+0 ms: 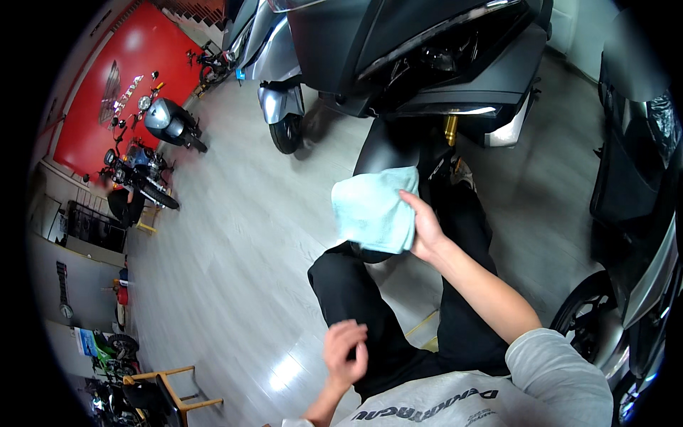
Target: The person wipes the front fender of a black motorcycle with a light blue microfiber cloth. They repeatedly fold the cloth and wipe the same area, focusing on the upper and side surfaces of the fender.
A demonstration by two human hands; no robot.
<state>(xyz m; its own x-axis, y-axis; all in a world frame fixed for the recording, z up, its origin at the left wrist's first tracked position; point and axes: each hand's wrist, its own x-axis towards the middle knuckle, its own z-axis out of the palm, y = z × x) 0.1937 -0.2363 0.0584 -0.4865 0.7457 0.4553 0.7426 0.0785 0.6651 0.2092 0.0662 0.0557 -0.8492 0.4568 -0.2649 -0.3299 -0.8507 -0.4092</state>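
Observation:
My right hand (427, 226) grips a folded light-blue cloth (376, 211), its thumb on top at the cloth's right edge. Right behind the cloth stands the dark front fender (388, 149) of a large black scooter (427, 53); whether the two touch I cannot tell. The wheel under the fender is mostly hidden by the cloth and my hand. Over my left thigh hovers my left hand (345, 354), loosely curled, with a gap between thumb and fingers and nothing visible in it.
A gold fork tube (451, 130) shows beside the fender. Another scooter (637, 213) stands close on my right, and a silver-blue one (281, 107) beyond to the left. Several motorcycles line the far left, near a red wall panel (114, 92). A wooden chair (174, 395) is at lower left.

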